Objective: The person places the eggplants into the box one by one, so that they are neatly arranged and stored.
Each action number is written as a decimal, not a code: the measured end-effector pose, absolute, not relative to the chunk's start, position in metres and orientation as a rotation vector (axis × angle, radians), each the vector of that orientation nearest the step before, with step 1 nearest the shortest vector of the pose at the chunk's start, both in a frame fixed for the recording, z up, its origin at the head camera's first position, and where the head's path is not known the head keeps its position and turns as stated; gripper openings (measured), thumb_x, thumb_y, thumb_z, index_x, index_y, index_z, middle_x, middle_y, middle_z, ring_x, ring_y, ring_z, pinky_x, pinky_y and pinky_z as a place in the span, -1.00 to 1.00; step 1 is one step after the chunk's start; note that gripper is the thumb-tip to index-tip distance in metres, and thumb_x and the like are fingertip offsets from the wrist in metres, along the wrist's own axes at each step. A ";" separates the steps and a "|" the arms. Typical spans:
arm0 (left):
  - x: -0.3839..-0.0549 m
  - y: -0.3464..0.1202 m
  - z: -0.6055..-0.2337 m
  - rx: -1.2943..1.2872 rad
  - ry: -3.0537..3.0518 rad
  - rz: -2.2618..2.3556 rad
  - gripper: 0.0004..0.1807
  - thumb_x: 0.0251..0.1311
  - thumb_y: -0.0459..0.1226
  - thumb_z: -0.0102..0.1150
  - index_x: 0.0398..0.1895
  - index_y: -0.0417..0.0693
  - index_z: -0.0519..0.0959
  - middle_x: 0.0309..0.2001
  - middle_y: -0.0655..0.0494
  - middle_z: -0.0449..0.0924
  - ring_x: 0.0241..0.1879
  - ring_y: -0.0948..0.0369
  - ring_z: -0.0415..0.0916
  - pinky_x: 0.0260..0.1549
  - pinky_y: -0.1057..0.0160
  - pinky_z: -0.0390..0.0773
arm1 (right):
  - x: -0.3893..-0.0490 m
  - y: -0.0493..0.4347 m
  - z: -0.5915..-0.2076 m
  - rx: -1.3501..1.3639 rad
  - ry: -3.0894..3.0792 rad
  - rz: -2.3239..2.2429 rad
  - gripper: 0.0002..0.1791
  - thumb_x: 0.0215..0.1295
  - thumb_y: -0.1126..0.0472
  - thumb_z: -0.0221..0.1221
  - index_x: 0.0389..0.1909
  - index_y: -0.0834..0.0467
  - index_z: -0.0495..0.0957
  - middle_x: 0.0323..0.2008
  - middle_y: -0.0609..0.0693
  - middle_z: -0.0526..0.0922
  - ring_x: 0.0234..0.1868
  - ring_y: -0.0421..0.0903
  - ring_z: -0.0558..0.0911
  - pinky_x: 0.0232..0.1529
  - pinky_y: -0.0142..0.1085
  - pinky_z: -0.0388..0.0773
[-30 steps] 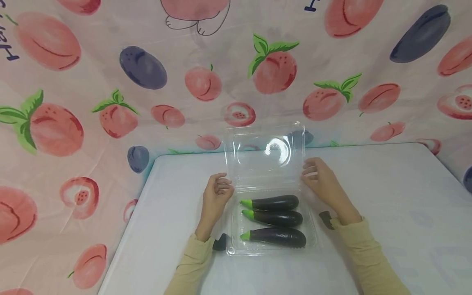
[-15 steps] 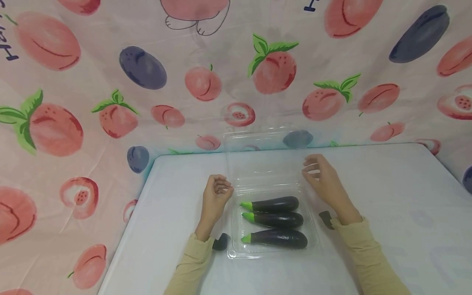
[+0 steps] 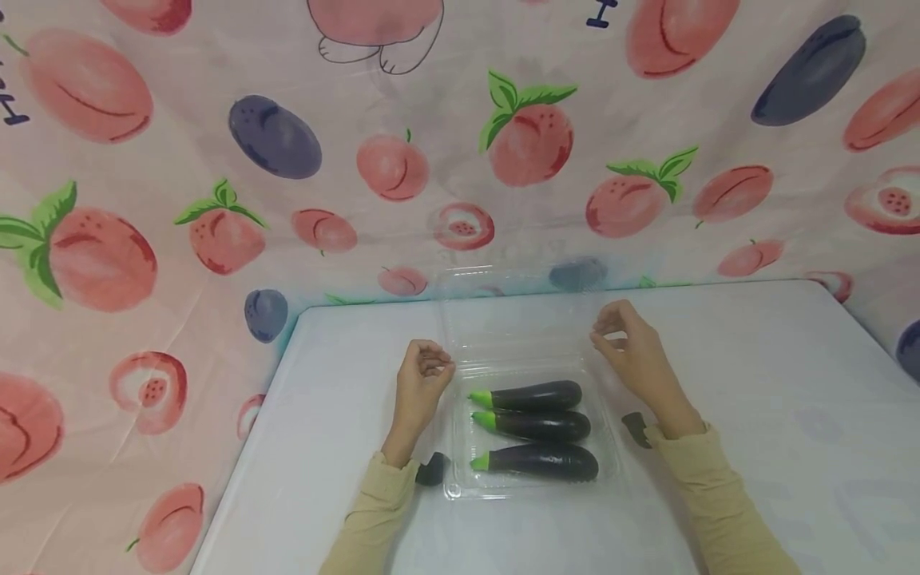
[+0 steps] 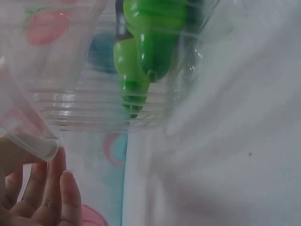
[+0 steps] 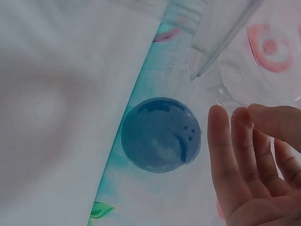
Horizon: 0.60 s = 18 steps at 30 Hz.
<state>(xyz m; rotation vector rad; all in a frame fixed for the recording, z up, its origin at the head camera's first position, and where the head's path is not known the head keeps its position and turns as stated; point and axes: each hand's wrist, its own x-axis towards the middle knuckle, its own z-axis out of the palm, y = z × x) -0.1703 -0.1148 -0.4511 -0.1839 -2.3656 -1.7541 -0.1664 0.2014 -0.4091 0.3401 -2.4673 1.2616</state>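
A clear plastic clamshell box (image 3: 496, 495) sits on the table with its lid (image 3: 513, 319) raised at the back. Inside lie three dark eggplants (image 3: 539, 426) side by side, green ends to the left. My left hand (image 3: 419, 391) is at the box's left side near the hinge; in the left wrist view its thumb and fingers pinch a corner of clear plastic, below the green eggplant tips (image 4: 153, 56). On the other side, my right hand (image 3: 634, 355) is by the lid's right edge. The right wrist view has its thumb and fingertips pinching the thin clear rim.
The white table (image 3: 776, 359) runs back to a pink cloth (image 3: 417, 96) printed with peaches and dark fruit. A small black piece (image 3: 431, 469) shows beside the left cuff, and a similar black piece (image 3: 636, 430) beside the right cuff.
The lid's top edge has come down and its bright glare is gone. My right hand has risen slightly, its thumb and fingers closer together. The left hand and the eggplants have hardly moved.
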 end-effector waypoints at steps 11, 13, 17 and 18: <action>-0.174 -0.123 -0.440 -0.340 -2.310 -1.595 -0.75 0.23 -0.45 0.26 -0.04 -0.22 0.53 -0.14 -0.08 0.65 -0.09 0.04 0.62 -0.11 0.19 0.64 | -0.166 0.202 -0.411 0.324 -2.465 1.269 -0.74 0.24 0.50 0.22 -0.12 0.32 0.39 -0.24 0.16 0.59 -0.11 0.11 0.62 -0.20 -0.72 0.46; -0.175 -0.124 -0.438 -0.326 -2.316 -1.580 -0.78 0.22 -0.45 0.27 -0.08 -0.22 0.55 -0.16 -0.08 0.65 -0.11 0.04 0.62 -0.12 0.18 0.64 | -0.166 0.202 -0.411 0.322 -2.469 1.274 -0.76 0.24 0.50 0.23 -0.14 0.31 0.40 -0.24 0.16 0.58 -0.11 0.09 0.62 -0.19 -0.71 0.47; -0.174 -0.123 -0.435 -0.311 -2.321 -1.568 -0.82 0.21 -0.46 0.27 -0.14 -0.24 0.56 -0.18 -0.09 0.66 -0.12 0.04 0.63 -0.10 0.13 0.65 | -0.166 0.204 -0.411 0.327 -2.478 1.285 -0.77 0.25 0.48 0.23 -0.16 0.30 0.41 -0.23 0.16 0.58 -0.09 0.08 0.62 -0.15 -0.60 0.57; -0.174 -0.123 -0.434 -0.310 -2.322 -1.570 -0.83 0.20 -0.46 0.28 -0.15 -0.24 0.56 -0.19 -0.09 0.66 -0.13 0.05 0.63 -0.10 0.11 0.65 | -0.167 0.205 -0.411 0.332 -2.478 1.289 -0.78 0.24 0.49 0.23 -0.16 0.30 0.41 -0.24 0.16 0.59 -0.09 0.08 0.62 -0.15 -0.59 0.58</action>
